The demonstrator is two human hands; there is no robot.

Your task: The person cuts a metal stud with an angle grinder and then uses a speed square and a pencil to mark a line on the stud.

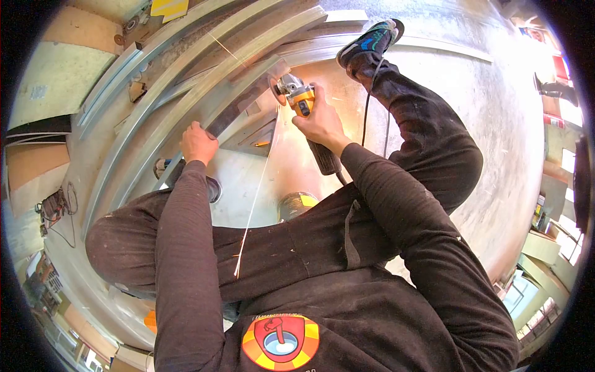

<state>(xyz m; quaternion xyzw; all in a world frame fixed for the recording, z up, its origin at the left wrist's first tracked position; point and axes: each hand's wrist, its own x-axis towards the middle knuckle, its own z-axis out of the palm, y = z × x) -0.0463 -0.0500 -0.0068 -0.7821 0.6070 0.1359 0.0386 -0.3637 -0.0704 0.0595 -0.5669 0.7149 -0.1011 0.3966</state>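
Note:
My right hand (pixel 322 121) is wrapped round a yellow and black angle grinder (pixel 302 99). The grinder's disc (pixel 277 90) touches the far end of a flat metal bar (pixel 238 102), and sparks fly from there down towards my lap. At the near end of that bar, my left hand (pixel 199 144) is closed on its edge, knuckles up. Below the bar lies a flat triangular metal piece (pixel 251 137) with a small orange item (pixel 263 143) on it.
Long metal profiles (pixel 155 93) run across the upper left. A black cable (pixel 367 108) passes by my right leg, whose shoe (pixel 370 43) rests at the top. A yellow-marked cylinder (pixel 299 203) stands near my lap. Another tool with a cable (pixel 54 204) lies far left.

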